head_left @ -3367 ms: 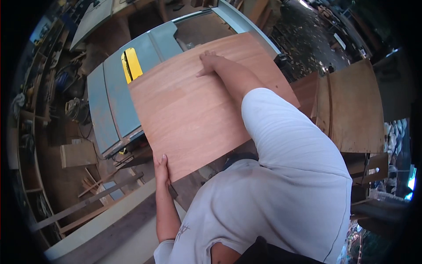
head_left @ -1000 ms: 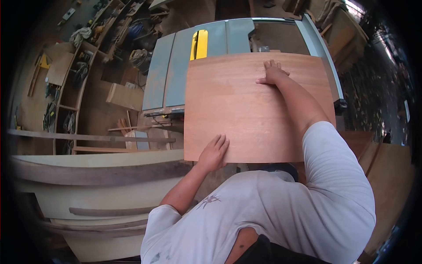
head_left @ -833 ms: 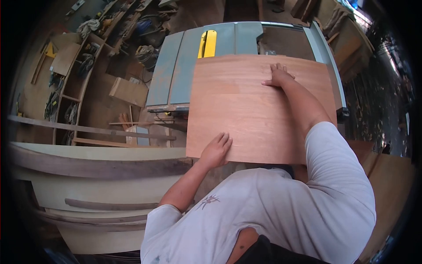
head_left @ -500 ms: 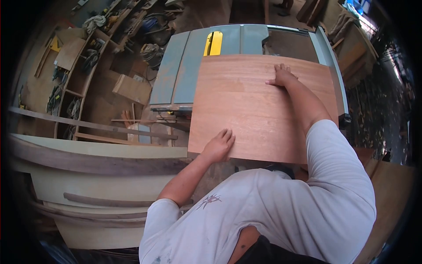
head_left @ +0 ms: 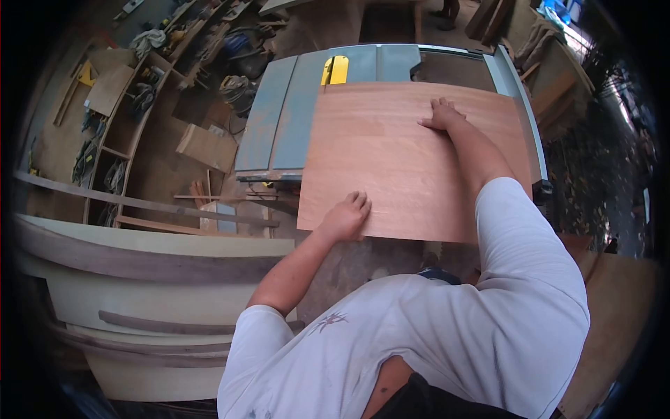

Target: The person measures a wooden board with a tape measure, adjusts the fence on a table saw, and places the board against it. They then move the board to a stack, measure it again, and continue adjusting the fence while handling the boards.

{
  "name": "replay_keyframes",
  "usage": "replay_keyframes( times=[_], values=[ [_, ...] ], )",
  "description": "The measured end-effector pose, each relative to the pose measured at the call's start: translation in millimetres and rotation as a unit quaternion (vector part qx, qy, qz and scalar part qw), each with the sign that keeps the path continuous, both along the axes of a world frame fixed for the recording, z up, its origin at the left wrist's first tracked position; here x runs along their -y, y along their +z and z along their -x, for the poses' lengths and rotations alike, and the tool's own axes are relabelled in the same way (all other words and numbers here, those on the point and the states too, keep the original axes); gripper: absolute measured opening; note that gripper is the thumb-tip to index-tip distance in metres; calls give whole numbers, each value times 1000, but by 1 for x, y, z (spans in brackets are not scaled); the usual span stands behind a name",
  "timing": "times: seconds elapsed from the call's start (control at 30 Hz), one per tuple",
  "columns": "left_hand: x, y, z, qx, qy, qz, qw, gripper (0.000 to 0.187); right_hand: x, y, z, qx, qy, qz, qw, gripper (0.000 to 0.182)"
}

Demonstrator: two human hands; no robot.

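A large reddish wooden panel [head_left: 405, 160] lies over the near right part of a grey-blue saw table [head_left: 286, 112]. My left hand [head_left: 347, 215] is at the panel's near left edge, fingers on top, the thumb hidden. Farther forward, my right hand [head_left: 441, 115] rests on the panel's top near its far edge, fingers spread. A yellow insert [head_left: 336, 70] with a dark slot shows just beyond the panel's far left corner. Along the panel's right side runs a long pale metal rail [head_left: 520, 98].
Long boards [head_left: 160, 262] are stacked at the left front. Shelving [head_left: 136, 129] with tools and cables stands at the far left. A cardboard-coloured box [head_left: 207, 146] is left of the table. Another person's legs [head_left: 447, 12] show at the top.
The panel's near edge and my left hand have moved slightly away from my body. My right hand appears a little higher and farther left in view.
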State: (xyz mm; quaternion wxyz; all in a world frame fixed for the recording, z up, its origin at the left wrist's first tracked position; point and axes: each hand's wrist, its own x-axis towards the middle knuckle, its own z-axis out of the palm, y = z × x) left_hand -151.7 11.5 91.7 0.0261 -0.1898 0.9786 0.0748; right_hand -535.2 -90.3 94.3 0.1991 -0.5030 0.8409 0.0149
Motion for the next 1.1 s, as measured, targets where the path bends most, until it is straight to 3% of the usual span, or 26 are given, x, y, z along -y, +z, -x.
replay_keyframes(
  times=[0.17, 0.23, 0.33, 0.6, 0.87, 0.93, 1.1],
  values=[
    [13, 2, 9, -3, -25, -15, 1000, 91, -17, -8, 0, -26, 34, -5, 999, 103],
    [17, -2, 13, 25, 17, -12, 999, 90, -31, -22, 0, -37, 53, -3, 998, 105],
    [23, 4, 21, 34, 12, -4, 999, 90, -76, -2, -26, -13, 71, -20, 997, 113],
    [62, -1, 44, 30, 1, 48, 998, 84, -184, 10, -91, 4, 279, -20, 960, 126],
    [93, 4, 61, 12, -16, 63, 998, 73, -161, -3, -84, -45, 227, 46, 972, 99],
    [98, 7, 70, 67, -10, 37, 997, 79, -157, -5, -81, -43, 229, 52, 971, 98],
    [104, 12, 88, 117, 3, 53, 992, 75, -147, -8, -72, -21, 208, 71, 975, 96]
  ],
)
